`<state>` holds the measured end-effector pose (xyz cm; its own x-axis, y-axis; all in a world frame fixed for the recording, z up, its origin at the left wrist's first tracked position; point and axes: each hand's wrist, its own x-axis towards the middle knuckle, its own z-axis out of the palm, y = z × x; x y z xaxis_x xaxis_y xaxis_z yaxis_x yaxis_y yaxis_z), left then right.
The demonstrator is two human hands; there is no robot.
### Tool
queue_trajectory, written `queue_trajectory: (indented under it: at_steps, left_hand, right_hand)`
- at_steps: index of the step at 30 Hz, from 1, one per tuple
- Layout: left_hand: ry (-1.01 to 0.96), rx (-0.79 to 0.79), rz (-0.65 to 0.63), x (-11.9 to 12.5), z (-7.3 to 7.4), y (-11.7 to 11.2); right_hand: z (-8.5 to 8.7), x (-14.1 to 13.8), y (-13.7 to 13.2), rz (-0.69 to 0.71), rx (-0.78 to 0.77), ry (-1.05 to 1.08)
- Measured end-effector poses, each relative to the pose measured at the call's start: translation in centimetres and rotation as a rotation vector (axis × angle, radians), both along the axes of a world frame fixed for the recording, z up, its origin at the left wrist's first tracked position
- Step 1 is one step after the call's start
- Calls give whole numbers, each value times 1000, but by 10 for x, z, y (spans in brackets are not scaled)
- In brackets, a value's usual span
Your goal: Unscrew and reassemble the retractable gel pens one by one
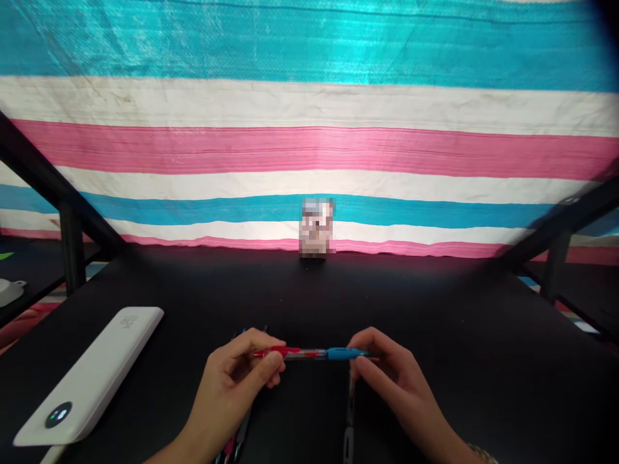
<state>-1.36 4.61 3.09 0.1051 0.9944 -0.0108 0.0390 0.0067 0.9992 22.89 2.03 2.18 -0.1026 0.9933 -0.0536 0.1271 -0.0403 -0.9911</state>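
Note:
Between my two hands a pen (312, 354) is held level above the black table, red at its left end, clear in the middle and blue at its right end. My left hand (242, 377) pinches the red end between thumb and fingers. On the right, my right hand (387, 370) grips the blue end, with a thin tip showing past the thumb. Below the right hand lies another pen (349, 419), clear and grey. Several pens (236, 438) lie partly hidden beneath my left hand and wrist.
A white power bank (97, 374) with a lit round display lies at the left, a cable at its near end. A small pixelated object (316, 227) stands at the back of the black table (411, 290). Dark frame bars (72, 245) and striped sheeting (309, 148) bound the space.

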Motion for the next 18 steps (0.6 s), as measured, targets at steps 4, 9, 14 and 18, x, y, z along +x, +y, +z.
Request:
queue_trajectory:
  at_steps: [4,9,14,18]
  left_hand:
    - [7,4,4,1,2,0]
    - [14,-18,38,3,4,0]
    - [12,-37,65,5,6,0]
    - [-2,-47,74,5,6,-1]
  right_hand:
    - [0,-1,1,25,-36,18]
    - [3,-1,1,17,-48,41]
    - [2,0,3,28,-74,15]
    - [0,1,3,28,-86,61]
